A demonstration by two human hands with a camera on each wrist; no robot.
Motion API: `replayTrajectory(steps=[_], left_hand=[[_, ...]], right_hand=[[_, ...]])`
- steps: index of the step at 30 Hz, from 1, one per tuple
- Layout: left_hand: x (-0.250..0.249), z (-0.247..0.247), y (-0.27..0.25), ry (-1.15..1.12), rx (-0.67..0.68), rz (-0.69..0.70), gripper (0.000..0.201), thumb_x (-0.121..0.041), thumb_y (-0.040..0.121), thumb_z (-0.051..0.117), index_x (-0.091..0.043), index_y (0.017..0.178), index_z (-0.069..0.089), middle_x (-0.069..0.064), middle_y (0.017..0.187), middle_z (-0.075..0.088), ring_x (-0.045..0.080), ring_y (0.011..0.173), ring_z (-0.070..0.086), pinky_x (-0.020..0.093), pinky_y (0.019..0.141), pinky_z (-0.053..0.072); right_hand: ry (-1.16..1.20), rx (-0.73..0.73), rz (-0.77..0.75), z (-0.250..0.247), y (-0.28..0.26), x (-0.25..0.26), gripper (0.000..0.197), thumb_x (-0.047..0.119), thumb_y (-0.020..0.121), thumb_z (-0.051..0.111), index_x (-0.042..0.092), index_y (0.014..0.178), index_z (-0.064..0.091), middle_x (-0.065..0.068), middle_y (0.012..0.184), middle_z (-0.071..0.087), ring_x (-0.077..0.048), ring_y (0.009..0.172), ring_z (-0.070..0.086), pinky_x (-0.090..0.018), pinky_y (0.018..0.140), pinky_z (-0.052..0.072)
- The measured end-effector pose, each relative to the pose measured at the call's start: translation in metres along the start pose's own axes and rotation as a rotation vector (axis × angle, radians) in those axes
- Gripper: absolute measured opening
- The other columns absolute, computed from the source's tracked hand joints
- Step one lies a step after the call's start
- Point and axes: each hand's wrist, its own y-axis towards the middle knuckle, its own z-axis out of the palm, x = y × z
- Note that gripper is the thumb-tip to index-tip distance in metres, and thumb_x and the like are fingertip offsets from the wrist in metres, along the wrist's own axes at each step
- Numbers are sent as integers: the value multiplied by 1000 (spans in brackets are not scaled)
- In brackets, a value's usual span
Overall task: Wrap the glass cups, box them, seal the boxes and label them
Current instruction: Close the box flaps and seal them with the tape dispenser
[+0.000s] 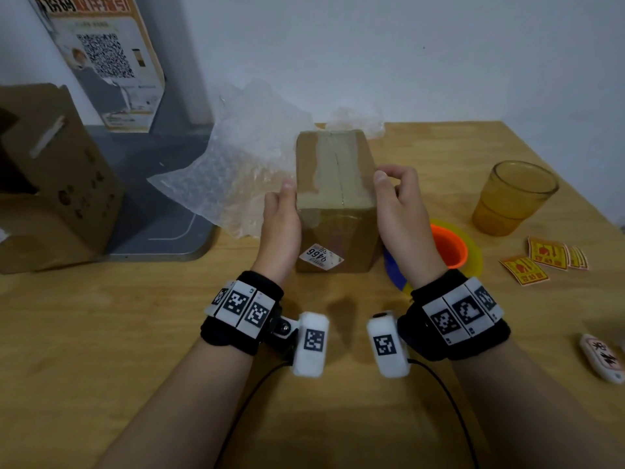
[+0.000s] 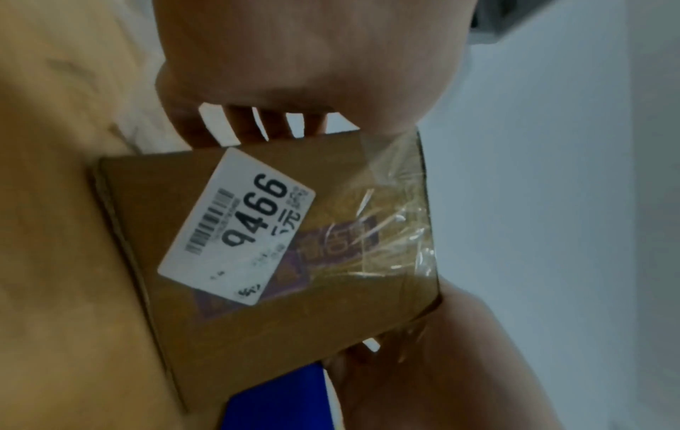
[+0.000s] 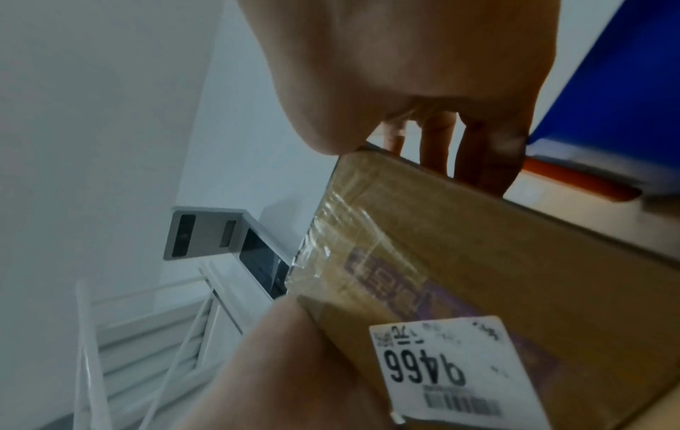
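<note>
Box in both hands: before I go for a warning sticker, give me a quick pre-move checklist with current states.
1. Box held at both sides by left hand and right hand: ok.
2. Top seam taped shut: ok.
3. Tape wrinkled over the front edge, fully stuck down: cannot tell.
4. Warning stickers lie free on the table, right of the box: ok.
5. Old 9466 label on the front face, not covered: not ok.
6. Glass cup unwrapped, outside a box: not ok.
</note>
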Motion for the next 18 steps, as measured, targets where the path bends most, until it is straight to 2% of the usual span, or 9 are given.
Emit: replayTrajectory(steps=[1,2,4,7,10,12,14,15,18], left_hand=[[-1,0,0,-12,-3,-23,31,-63,104,32,-37,105,49,-10,114,58,19,116,55,45,102,44],[0,0,1,-21,-7,-28,24,-58,106,34,-38,100,47,-6,111,58,21,114,58,49,103,46],[0,-2,3,-15,6,-5,23,-54,106,36,-34,101,48,5,113,61,26,112,62,54,105,47],[-1,-4,5,8,0,45,26,-48,108,36,-26,101,48,9,107,59,35,111,61,57,103,47],[3,-7,8,19,20,58,23,-43,109,37,-24,102,48,15,108,61,38,111,62,54,97,50],[7,-8,12,6,31,50,13,-33,110,41,-24,106,50,16,116,65,31,107,66,43,87,54],[9,-9,13,7,37,40,6,-27,110,44,-26,108,50,13,119,66,23,103,67,34,79,52],[10,-9,15,22,33,45,5,-26,110,45,-26,108,50,11,119,67,22,104,67,34,79,53],[9,-13,16,75,12,57,8,-23,109,48,-24,110,55,7,114,69,22,102,69,39,80,58]], right_hand=[[29,-1,14,0,1,-1,20,43,108,41,30,119,52,-21,111,66,-32,94,62,-60,88,53],[53,-6,29,0,1,-2,22,42,109,39,28,119,53,-16,113,65,-27,94,63,-56,91,53],[90,-25,71,0,5,-3,28,39,109,39,22,116,59,-4,109,66,-15,96,64,-51,94,52],[67,-45,92,-2,11,-9,30,35,108,42,17,107,65,-9,110,67,-23,102,64,-53,94,51],[-21,-39,23,-3,14,-15,29,33,109,43,14,109,64,-10,108,68,-25,103,63,-55,95,52],[-92,-22,-27,-4,15,-19,24,29,110,44,13,111,62,-9,108,67,-22,103,63,-52,94,52],[-155,19,-59,-6,19,-24,12,22,109,48,18,113,59,-2,106,68,-16,99,65,-43,89,55],[-204,49,-65,-8,20,-26,9,19,108,52,21,115,57,1,104,68,-13,96,65,-39,83,56],[-301,113,-70,-15,23,-25,27,10,103,58,24,125,52,-1,101,65,-12,84,64,-26,63,51]])
